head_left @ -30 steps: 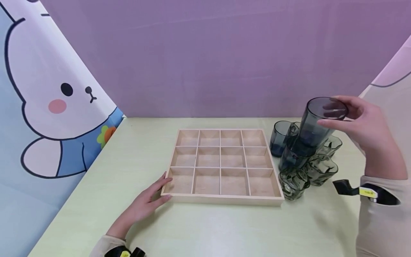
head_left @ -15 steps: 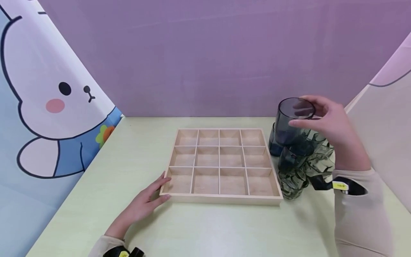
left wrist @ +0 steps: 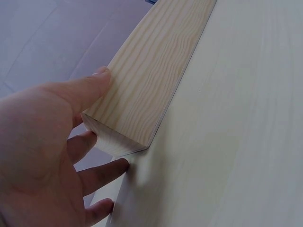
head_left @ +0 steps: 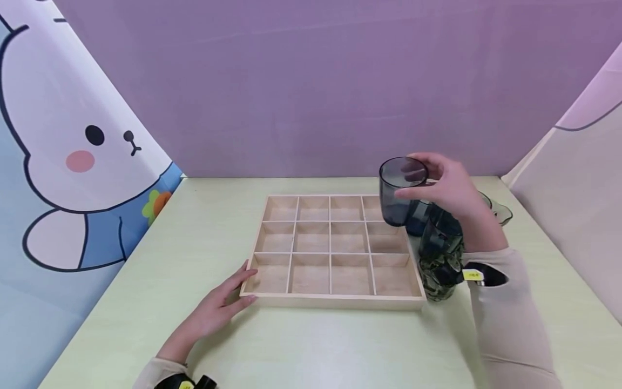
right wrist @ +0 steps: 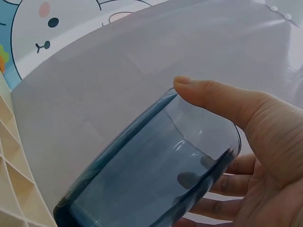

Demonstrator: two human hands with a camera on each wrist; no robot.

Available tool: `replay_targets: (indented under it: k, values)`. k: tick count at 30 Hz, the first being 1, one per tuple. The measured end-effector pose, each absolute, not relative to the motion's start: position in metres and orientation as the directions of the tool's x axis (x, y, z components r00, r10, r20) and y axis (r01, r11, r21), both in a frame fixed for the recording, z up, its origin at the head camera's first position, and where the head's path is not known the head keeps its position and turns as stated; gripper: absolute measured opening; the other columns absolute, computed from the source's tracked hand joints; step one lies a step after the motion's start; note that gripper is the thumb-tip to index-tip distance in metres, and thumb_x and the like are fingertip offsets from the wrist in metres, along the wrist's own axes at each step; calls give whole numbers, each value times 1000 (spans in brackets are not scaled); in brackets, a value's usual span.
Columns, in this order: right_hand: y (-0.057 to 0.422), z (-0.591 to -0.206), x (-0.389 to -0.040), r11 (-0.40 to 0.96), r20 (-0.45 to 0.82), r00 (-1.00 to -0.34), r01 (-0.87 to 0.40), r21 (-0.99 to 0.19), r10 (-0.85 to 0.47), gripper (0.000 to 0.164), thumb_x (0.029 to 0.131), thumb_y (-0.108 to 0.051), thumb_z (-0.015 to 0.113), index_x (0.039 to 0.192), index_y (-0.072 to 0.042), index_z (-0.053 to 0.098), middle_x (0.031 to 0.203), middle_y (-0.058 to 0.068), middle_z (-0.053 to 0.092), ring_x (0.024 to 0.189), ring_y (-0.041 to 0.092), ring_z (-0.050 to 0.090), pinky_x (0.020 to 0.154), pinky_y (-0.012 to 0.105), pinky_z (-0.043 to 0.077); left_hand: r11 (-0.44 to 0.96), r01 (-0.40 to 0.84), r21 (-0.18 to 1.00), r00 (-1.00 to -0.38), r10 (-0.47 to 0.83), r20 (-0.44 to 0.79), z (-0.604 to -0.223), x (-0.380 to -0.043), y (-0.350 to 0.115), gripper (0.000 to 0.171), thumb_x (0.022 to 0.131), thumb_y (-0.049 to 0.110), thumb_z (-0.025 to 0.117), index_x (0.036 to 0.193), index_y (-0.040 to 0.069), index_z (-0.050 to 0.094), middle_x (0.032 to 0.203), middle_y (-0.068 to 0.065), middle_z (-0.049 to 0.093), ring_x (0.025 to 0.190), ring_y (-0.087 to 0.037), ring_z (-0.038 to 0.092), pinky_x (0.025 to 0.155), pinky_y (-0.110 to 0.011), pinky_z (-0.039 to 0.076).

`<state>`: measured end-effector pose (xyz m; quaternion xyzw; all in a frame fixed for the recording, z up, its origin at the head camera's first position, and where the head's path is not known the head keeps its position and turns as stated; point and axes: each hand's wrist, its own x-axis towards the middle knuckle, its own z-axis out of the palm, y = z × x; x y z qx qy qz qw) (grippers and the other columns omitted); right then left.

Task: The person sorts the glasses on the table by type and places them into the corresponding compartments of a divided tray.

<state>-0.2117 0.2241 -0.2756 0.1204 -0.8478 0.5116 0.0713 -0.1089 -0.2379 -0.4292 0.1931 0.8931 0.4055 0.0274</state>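
Note:
My right hand [head_left: 452, 189] holds a smoky blue drinking glass [head_left: 396, 202] by its rim, thumb at the near side and fingers around the far side. The glass hangs over the back right corner of a wooden divided tray [head_left: 335, 301] and hides part of that compartment. In the right wrist view the blue glass [right wrist: 128, 165] is tilted, and its walls are see-through. At the tray's front left corner is my left hand [head_left: 214, 310], its thumb against the front and a finger over the left rim. The left wrist view shows the lower fingers loosely spread below the corner.
Right of the tray stand more glasses: a dark blue glass [head_left: 441, 229], a wavy greenish glass [head_left: 439, 283] near the front and another wavy glass [head_left: 502, 214] behind my right wrist. My forearm covers part of this group. A purple backdrop [head_left: 291, 92] rises behind the table.
My right hand has carried the blue glass leftward, from above the other glasses to the tray's back right corner, slightly lower now. My left hand has stayed on the tray's corner.

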Motion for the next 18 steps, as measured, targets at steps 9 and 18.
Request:
replay_targets:
  k: [9,18]
  values:
    - [193,-286,-226,390,200,-957,-269,-880,-210,67,78,-16,87,137,-9,56,125,11,64,108,20,61,84,26,50,605,317,731,-926,363,101,-430,-109,-238,55,98,27,66,148,12,47,159,-18,27,142,-42,30,108,-67,27]
    - [165,-294,-243,389,164,-957,-249,-887,-239,77,74,-22,91,139,-8,54,124,11,63,113,25,58,95,45,47,613,300,731,-931,356,84,-430,-111,-238,57,98,29,65,149,11,46,160,-19,26,141,-43,31,108,-67,27]
